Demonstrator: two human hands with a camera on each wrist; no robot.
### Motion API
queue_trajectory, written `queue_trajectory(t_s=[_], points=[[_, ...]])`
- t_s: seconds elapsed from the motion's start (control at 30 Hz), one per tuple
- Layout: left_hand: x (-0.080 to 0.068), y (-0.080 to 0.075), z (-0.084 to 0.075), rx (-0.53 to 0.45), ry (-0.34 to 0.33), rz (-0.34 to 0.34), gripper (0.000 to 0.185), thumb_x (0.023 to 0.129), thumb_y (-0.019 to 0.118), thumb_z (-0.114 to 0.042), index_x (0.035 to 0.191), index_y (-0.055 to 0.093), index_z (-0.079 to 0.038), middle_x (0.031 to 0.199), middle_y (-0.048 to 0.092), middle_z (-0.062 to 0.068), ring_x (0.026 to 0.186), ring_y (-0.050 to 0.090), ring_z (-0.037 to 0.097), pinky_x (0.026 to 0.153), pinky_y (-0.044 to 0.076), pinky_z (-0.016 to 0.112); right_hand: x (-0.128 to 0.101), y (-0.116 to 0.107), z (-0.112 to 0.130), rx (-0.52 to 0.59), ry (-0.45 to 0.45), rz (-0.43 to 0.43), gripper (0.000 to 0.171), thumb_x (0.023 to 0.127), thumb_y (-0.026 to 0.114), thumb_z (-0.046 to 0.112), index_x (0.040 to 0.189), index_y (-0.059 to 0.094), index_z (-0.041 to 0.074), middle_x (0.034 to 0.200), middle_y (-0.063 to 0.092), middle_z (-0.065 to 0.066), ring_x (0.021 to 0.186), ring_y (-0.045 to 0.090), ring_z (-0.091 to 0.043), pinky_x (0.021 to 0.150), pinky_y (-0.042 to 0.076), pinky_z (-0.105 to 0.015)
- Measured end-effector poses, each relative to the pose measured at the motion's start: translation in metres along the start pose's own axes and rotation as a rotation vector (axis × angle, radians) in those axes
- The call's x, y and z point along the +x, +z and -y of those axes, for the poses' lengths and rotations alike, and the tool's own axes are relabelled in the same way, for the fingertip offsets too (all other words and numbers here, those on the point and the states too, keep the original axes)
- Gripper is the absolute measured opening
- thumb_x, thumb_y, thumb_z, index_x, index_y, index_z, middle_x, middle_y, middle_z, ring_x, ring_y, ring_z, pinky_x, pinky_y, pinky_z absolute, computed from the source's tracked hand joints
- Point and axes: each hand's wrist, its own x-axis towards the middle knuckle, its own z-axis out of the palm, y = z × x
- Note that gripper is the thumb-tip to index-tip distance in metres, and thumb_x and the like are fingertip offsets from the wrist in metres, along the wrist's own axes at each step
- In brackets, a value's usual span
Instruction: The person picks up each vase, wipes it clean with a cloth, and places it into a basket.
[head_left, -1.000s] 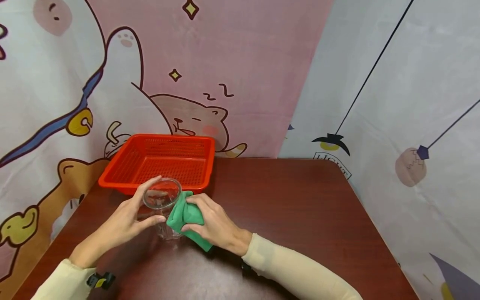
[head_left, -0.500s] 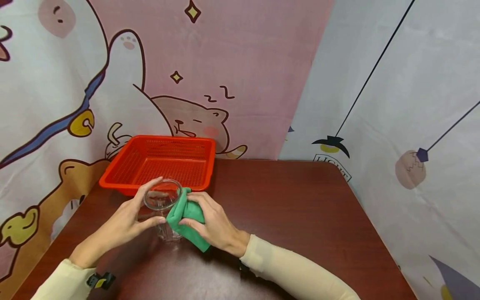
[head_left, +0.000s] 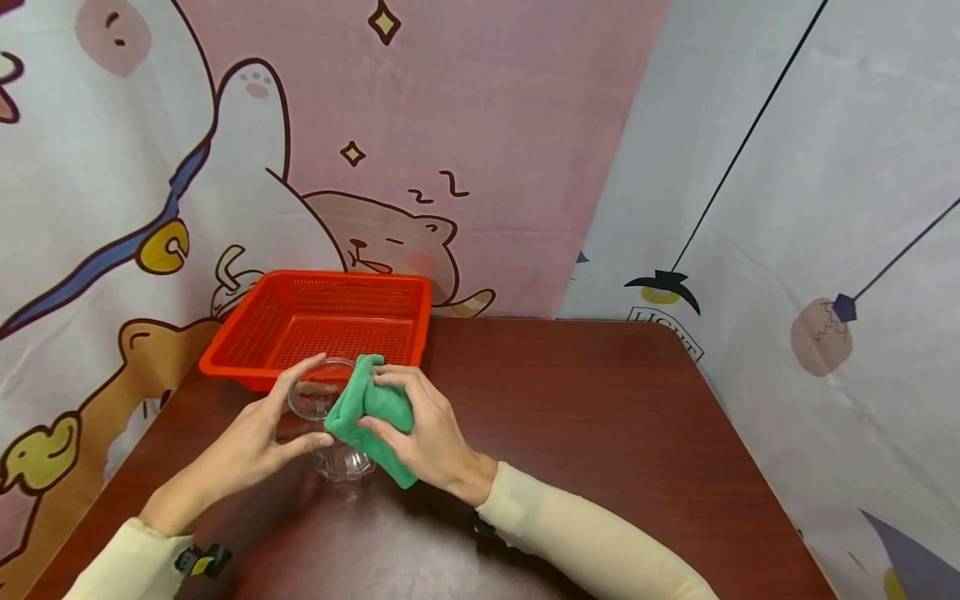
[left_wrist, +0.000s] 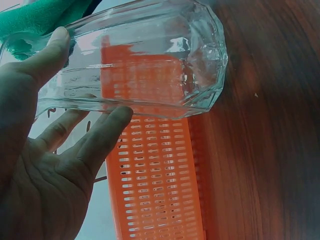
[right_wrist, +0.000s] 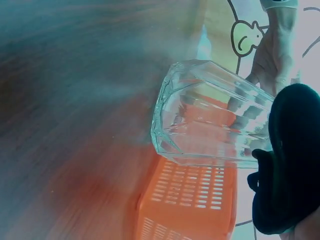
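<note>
My left hand (head_left: 251,442) grips a tall clear glass (head_left: 345,465) near its rim, thumb on the near side and fingers round the far side. The glass stands roughly upright, and its faceted base shows plainly in the left wrist view (left_wrist: 205,60). A folded green cloth (head_left: 356,417) is pinched between the thumb and fingers of my right hand (head_left: 438,437). It lies against the right side of the glass at the rim, covering part of it. In the right wrist view the cloth (right_wrist: 295,160) looks dark and hides most of my right hand.
A red plastic basket (head_left: 247,373) with slotted walls stands just behind the glass, at the back left of the brown wooden table (head_left: 585,433). Behind the table hangs a cartoon-printed curtain (head_left: 510,125), with another side of it on the right.
My right hand and the green cloth have moved up along the glass to its rim, uncovering more of the lower glass. My left hand keeps its hold in nearly the same place.
</note>
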Motion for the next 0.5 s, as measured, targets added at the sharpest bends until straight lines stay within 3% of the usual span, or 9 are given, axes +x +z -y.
queue_trajectory(t_s=[0.3,0.5], points=[[-0.0014,0.001,0.0018,-0.008,0.0,-0.008,0.123,0.088,0.104,-0.018,0.184,0.026,-0.018,0.128,0.078,0.001,0.099,0.073,0.003,0.079,0.062,0.03,0.0003,0.0017,0.0008,0.02,0.016,-0.004,0.052,0.099,0.096,0.014,0.141,0.067,0.004,0.151,0.073,-0.014,0.14,0.076,-0.027,0.111,0.066,-0.034],[-0.0004,0.0011,0.0022,-0.004,0.01,-0.015,0.123,0.088,0.104,-0.017,0.184,0.027,-0.017,0.125,0.079,-0.002,0.096,0.071,0.003,0.077,0.06,0.03,0.0002,0.0014,0.0001,0.003,0.034,-0.01,0.059,0.098,0.097,0.016,0.146,0.065,0.006,0.149,0.076,-0.012,0.136,0.078,-0.024,0.109,0.066,-0.033]])
